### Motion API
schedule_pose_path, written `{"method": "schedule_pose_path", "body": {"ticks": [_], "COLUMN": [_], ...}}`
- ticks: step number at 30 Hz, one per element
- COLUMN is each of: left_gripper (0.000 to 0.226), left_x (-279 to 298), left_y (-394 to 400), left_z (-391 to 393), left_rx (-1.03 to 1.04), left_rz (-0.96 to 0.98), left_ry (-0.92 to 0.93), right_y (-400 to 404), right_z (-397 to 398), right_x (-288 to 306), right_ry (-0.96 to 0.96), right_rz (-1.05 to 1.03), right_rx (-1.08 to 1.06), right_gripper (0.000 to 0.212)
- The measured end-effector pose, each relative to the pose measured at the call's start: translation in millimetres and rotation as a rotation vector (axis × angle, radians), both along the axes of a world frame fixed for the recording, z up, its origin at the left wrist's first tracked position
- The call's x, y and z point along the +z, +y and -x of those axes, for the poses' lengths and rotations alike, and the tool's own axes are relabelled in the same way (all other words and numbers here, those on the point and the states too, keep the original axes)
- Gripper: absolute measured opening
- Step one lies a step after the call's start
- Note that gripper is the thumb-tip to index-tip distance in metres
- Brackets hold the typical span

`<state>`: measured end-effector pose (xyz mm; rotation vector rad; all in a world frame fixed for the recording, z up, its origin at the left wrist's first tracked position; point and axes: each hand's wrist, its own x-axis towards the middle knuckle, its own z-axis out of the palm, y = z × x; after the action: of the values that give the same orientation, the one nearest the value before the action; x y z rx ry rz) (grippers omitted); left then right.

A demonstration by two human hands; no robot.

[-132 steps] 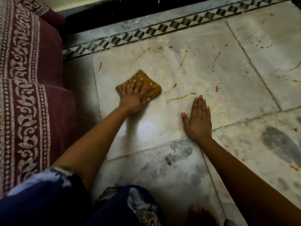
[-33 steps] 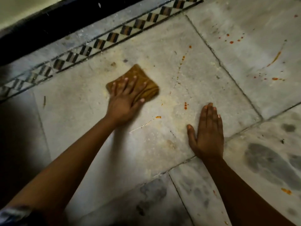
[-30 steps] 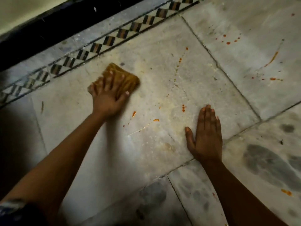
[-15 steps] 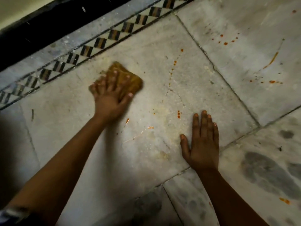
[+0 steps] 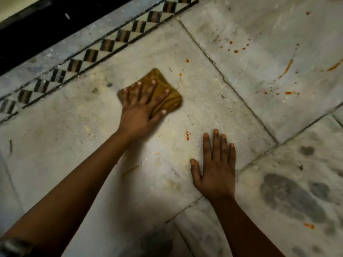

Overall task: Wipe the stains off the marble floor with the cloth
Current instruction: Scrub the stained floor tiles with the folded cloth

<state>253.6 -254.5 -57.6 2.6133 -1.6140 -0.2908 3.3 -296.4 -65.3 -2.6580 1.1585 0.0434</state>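
A folded mustard-brown cloth point(image 5: 168, 97) lies flat on the pale marble floor point(image 5: 213, 101). My left hand point(image 5: 141, 106) presses down on it with fingers spread, covering its left half. My right hand point(image 5: 216, 167) rests flat and open on the floor to the right and nearer me, holding nothing. Small orange stains point(image 5: 187, 135) sit just left of my right fingertips, with a faint smear point(image 5: 156, 153) below my left wrist. More orange drops point(image 5: 235, 51) and streaks point(image 5: 285, 68) mark the slab at the upper right.
A black-and-cream diamond border point(image 5: 111, 45) runs diagonally along the far edge, with a dark threshold point(image 5: 37, 30) beyond it. Grout joints point(image 5: 232, 89) separate the slabs. Dark grey veining point(image 5: 289, 199) covers the slab at the lower right.
My left hand has slid the cloth to the right and slightly toward me across the slab. Several orange marks near it are gone or fainter. My right hand stays planted.
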Motion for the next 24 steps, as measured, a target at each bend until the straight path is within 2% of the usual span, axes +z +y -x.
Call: {"method": "schedule_pose_path", "body": {"ticks": [2, 5, 7, 9, 11, 13, 15, 17, 19, 22, 24], "left_gripper": [0.059, 0.056, 0.056, 0.056, 0.057, 0.057, 0.056, 0.057, 0.059, 0.061, 0.061], "left_x": [1.1, 5.5, 10.9, 10.4, 3.3, -1.4, -4.1, -1.5, -0.5, 4.4, 5.5], "left_y": [-7.7, -71.2, -119.7, -144.8, -138.3, -101.3, -54.8, -28.9, -37.5, -100.3, -135.3], "left_z": [-22.1, -44.6, -41.7, -21.8, 6.4, 27.3, 26.6, 2.1, -30.7, -47.7, -29.1], "left_rx": [0.136, 0.363, 0.403, 0.305, 0.092, -0.139, -0.232, -0.139, 0.07, 0.312, 0.297], "left_rz": [-0.011, 0.0, 0.018, 0.017, 0.03, 0.046, 0.061, 0.044, 0.009, 0.012, -0.003], "left_ry": [0.007, 0.075, 0.114, 0.113, 0.074, 0.031, 0.003, -0.018, 0.001, 0.07, 0.095], "right_y": [-0.4, 0.1, 0.5, 0.4, -0.7, -0.7, -1.0, -2.0, -1.6, -0.3, -0.5], "right_z": [0.5, 1.1, 1.0, 0.7, 0.2, 0.0, 0.2, 0.7, 1.0, 1.9, 1.2], "right_x": [-1.5, -2.7, -2.7, -2.1, -1.0, -1.0, -1.9, -3.1, -4.9, -4.5, -5.2], "right_ry": [-0.013, -0.021, -0.017, -0.012, -0.015, -0.021, -0.035, -0.045, -0.04, -0.05, -0.056], "right_rz": [-0.002, -0.004, 0.0, 0.0, -0.004, -0.003, -0.011, -0.017, -0.01, -0.019, -0.015], "right_rx": [-0.001, 0.003, 0.0, -0.001, 0.0, 0.0, 0.001, 0.003, 0.006, -0.004, -0.01], "right_gripper": [0.072, 0.072, 0.072, 0.072, 0.073, 0.073, 0.073, 0.072, 0.072, 0.071, 0.071]}}
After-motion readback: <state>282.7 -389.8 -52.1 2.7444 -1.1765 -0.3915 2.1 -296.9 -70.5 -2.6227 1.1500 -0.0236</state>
